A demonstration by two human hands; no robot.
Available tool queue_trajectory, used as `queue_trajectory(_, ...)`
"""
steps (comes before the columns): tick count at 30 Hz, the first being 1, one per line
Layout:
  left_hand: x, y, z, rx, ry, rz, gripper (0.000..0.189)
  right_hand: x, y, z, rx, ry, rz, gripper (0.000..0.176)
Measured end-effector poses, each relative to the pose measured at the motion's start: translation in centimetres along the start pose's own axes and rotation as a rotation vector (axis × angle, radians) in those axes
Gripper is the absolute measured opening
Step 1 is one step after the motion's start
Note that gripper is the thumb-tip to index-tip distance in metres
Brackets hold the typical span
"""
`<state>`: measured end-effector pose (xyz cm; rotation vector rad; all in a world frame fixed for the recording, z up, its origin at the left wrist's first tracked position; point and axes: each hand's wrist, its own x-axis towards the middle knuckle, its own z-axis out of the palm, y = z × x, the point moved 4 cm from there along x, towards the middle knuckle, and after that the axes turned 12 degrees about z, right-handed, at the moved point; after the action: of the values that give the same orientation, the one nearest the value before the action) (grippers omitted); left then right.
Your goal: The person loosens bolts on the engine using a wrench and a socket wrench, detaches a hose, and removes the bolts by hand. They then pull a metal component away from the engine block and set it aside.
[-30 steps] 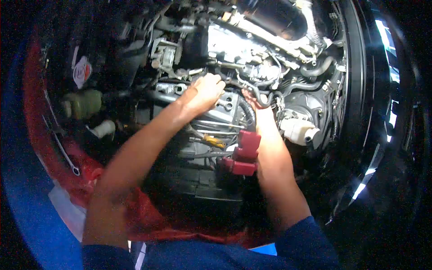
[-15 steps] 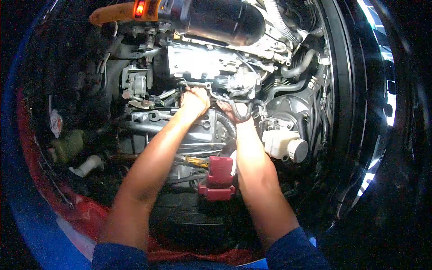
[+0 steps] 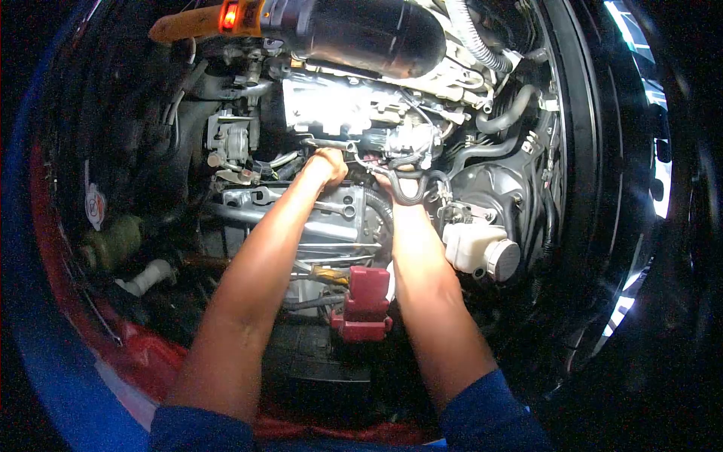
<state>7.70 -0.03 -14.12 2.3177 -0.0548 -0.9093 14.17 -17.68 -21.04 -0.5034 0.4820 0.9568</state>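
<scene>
My left hand is closed in a fist deep in the engine bay, just below a metal pipe. Its fingertips are hidden, so what it grips does not show. To its right, my right hand reaches under a bent black rubber hose, with most of its fingers out of sight behind the hose and engine parts. A combination wrench lies on a grey metal surface, partly behind my left forearm.
Overhead hangs a work light with an orange handle. A maroon plastic cover sits between my forearms. Right of my right arm is a white fluid reservoir with a round cap. The red car body edge runs along the lower left.
My left hand has shifted slightly and now shows less of its back. My right hand stays beneath the hose, a little more covered. The whole view has moved slightly.
</scene>
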Motion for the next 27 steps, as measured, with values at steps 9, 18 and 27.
queue_trajectory(9,0.5,-1.1,1.0,-0.111,0.384,-0.07,0.036,-0.3,-0.2,0.3,0.008,0.005,0.047,0.052)
queue_trajectory(18,2.3,-0.9,2.0,0.282,0.058,0.025,0.03,-0.8,-0.1,0.0,0.005,0.009,0.076,0.055)
queue_trajectory(27,1.9,0.1,1.8,0.083,-0.064,0.085,0.047,0.3,0.0,-1.6,0.025,-0.041,0.102,0.058)
